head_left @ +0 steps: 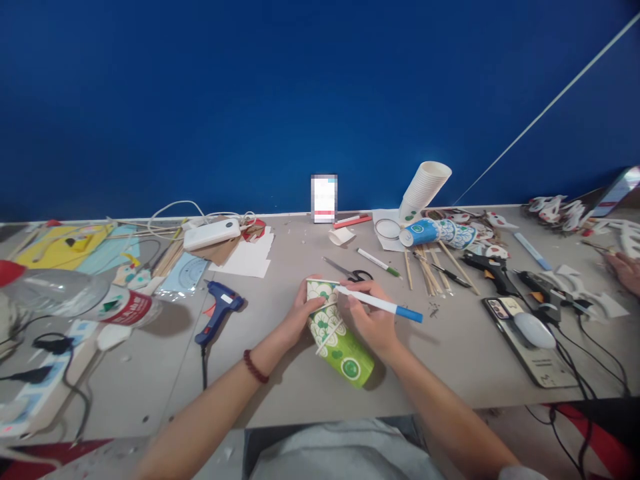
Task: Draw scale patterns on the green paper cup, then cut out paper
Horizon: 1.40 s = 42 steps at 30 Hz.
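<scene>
Near the front of the table, my left hand [299,313] is closed round the upper left side of green patterned paper cups [345,347], nested and tilted with their green base toward me. A white marker with a blue end [387,305] is gripped in my right hand [375,317], its other end at the cups' upper edge. The right fingers also rest close against the cups. Just beyond them lie scissors [353,272] with black handles and a white marker with a green end [379,263].
To the left are a blue glue gun [219,313], a water bottle [75,293] and a power strip [55,380]. White stacked cups [424,190], blue cups [437,233], black glue guns [493,270] and a phone [530,347] are at right. Another person's hand [623,270] shows far right.
</scene>
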### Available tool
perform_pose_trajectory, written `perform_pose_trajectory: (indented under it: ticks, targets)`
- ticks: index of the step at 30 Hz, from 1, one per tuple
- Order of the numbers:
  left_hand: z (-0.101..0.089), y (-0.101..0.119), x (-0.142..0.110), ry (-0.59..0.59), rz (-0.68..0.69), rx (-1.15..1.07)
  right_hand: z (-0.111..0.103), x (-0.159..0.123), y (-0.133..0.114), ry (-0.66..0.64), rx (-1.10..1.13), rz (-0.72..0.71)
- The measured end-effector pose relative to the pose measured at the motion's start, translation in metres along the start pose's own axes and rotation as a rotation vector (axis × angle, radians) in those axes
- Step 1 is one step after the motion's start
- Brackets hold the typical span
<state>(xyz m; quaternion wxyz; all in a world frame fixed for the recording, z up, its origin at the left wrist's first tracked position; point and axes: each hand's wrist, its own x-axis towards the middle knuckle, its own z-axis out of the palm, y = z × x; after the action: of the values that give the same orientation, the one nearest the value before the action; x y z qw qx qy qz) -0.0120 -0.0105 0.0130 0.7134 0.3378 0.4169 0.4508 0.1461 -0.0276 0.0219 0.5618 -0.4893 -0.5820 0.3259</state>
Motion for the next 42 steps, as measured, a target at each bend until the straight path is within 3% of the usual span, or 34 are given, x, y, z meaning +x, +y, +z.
perform_pose_trajectory:
  ticks: [42]
  targets:
    - [0.0012, 0.0024, -0.0007, 0.011, -0.017, -0.014, 0.001, -0.0008, 0.0027, 0.032, 0.049, 0.087]
